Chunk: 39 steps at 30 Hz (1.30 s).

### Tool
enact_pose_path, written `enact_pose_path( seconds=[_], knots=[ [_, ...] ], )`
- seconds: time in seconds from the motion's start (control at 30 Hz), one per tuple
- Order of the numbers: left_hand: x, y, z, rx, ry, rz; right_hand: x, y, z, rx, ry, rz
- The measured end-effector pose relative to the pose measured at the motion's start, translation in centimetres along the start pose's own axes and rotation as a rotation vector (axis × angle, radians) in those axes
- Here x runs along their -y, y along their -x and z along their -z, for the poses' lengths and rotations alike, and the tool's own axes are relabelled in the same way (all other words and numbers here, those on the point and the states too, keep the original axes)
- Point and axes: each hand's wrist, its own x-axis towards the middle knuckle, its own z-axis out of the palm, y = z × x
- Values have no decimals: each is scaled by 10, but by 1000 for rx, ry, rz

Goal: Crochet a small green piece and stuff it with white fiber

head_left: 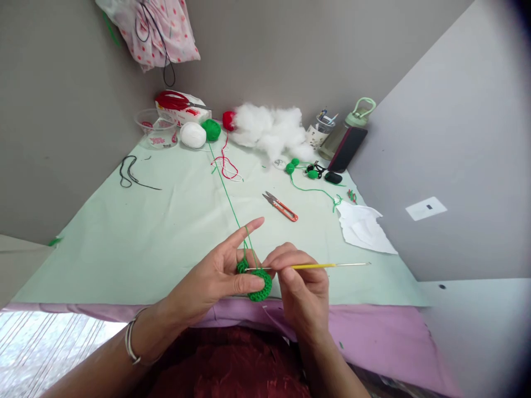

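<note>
Near the front edge of the worktop point(124, 237), over its pale green cloth, the left hand point(215, 276) pinches a small round green crochet piece point(260, 287) between thumb and middle fingers, with the forefinger stretched up and out. Green yarn point(226, 190) loops over that forefinger and runs away across the cloth to a green yarn ball point(211, 129) at the back, which sits beside a white yarn ball point(193, 135) and a clear plastic bowl point(156, 128). Just right of the crochet piece, the right hand point(301, 287) has its fingers closed narrowly on a yellow-handled crochet hook point(315, 266), held level, its tip lying at the piece's top edge and its metal end pointing right. Farther back lie red thread snips point(281, 206), a heap of white stuffing point(271, 130) and several small green crocheted balls point(290, 167). Toward the right edge rest a dark phone point(347, 149) leaning on a bottle point(357, 119), and white paper point(363, 228).
</note>
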Motion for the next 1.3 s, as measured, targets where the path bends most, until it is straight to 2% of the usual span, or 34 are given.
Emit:
enact_pose_path(
  seconds=[0.17,0.27,0.4,0.5,0.57,0.63,0.7,0.77,0.9,1.1,1.3],
  knots=[
    [3,0,-3,-64,19,-5,-2,5,-2,-79,222,92],
    [1,0,-4,-74,6,-26,-2,4,-2,-76,198,83],
    [-2,0,-3,-44,-62,-51,-2,1,1,5,123,49],
    [2,-1,-6,-130,-85,-87,-6,8,1,-1,381,141],
    [6,-2,-11,-223,-45,-124,-11,15,-2,-30,647,294],
    [9,-3,-16,-270,37,-137,-17,21,-5,-24,755,416],
    [11,-3,-19,-260,107,-110,-19,22,-9,-85,669,417],
    [10,-3,-19,-235,139,-76,-17,17,-10,-146,491,308],
    [8,-3,-16,-206,120,-70,-10,3,-6,-91,230,109],
    [6,-2,-15,-163,99,-52,-10,-4,-2,-96,-23,-14],
    [8,-4,-8,-74,237,-3,-1,-13,2,-141,-160,-133]
  ],
)
